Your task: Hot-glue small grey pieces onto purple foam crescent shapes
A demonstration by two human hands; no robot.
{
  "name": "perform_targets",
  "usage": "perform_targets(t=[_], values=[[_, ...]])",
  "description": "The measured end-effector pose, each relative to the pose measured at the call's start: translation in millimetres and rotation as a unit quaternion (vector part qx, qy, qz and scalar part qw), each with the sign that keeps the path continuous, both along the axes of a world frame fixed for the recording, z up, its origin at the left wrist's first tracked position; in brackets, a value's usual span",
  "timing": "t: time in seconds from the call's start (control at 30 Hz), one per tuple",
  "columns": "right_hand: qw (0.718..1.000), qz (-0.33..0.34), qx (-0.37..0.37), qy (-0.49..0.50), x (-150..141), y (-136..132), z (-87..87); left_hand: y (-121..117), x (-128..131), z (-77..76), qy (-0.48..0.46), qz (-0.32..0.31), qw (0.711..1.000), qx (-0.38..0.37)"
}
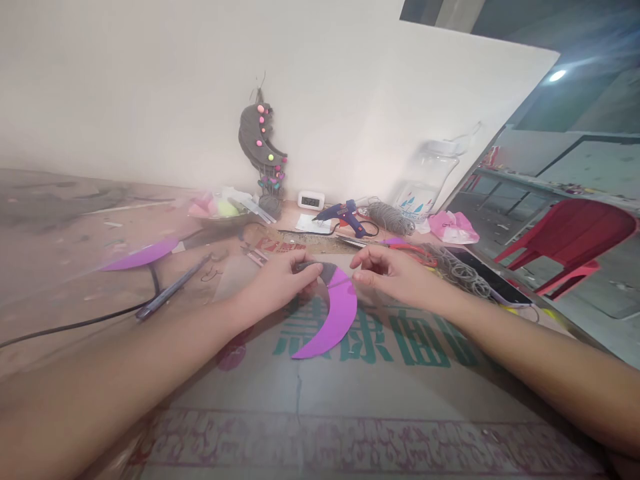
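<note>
A purple crescent moon cutout (344, 313) is held up over the printed sheet, its lower tip pointing left. Grey yarn (327, 272) is wrapped around its upper end. My left hand (283, 277) pinches that wrapped end between thumb and fingers. Just right of the crescent, my right hand (387, 270) has its fingers curled around a strand of the yarn, which runs from the wrapped edge. The exact grip of the fingertips on the strand is hard to make out.
Behind the hands are a blue glue gun (343, 215), a white digital clock (311, 199), a yarn ball (387, 217) and a clear bottle (427, 177). A finished grey moon (253, 133) hangs on the wall. A pen (173, 287) lies left, a phone (487, 277) right.
</note>
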State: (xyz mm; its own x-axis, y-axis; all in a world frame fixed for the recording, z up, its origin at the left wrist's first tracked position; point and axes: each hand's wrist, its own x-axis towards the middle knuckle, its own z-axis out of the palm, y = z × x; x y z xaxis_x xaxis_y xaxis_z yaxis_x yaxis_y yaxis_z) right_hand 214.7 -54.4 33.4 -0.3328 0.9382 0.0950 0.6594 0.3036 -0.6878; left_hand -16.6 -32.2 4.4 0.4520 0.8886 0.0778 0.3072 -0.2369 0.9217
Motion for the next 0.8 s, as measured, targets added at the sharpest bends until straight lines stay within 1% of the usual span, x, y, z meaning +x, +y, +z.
perform_targets(t=[0.1,0.2,0.3,0.37,0.43,0.47,0.53,0.63,0.73,0.8], values=[[0.997,0.010,0.048,-0.052,0,-5,7.9,-1,0,1.5,0.008,0.011,1.000,0.004],[0.995,0.031,0.071,-0.056,-9,-16,14.3,-1,0,0.8,0.010,0.016,1.000,0.005],[0.990,0.056,0.114,-0.056,-18,-26,17.2,-1,0,-1.2,0.008,0.007,1.000,0.007],[0.986,0.042,0.153,-0.057,-20,-25,17.0,-1,0,-1.7,0.009,-0.001,1.000,0.009],[0.983,0.011,0.177,-0.056,-16,-20,15.0,-1,-1,-1.4,0.013,-0.007,1.000,0.010],[0.983,-0.002,0.175,-0.053,-13,-15,13.6,-1,-1,-1.0,0.015,-0.010,1.000,0.011],[0.989,-0.014,0.138,-0.046,-7,-7,10.7,-1,-1,0.1,0.018,-0.015,1.000,0.019],[0.997,0.000,0.064,-0.043,2,3,7.1,-2,-2,1.8,0.026,-0.018,0.999,0.022],[0.999,0.014,0.024,-0.021,6,9,4.3,-2,-3,2.7,0.029,-0.020,0.999,0.007],[1.000,0.008,-0.003,0.003,6,10,2.4,-1,-3,2.3,0.031,-0.020,0.999,0.009]])
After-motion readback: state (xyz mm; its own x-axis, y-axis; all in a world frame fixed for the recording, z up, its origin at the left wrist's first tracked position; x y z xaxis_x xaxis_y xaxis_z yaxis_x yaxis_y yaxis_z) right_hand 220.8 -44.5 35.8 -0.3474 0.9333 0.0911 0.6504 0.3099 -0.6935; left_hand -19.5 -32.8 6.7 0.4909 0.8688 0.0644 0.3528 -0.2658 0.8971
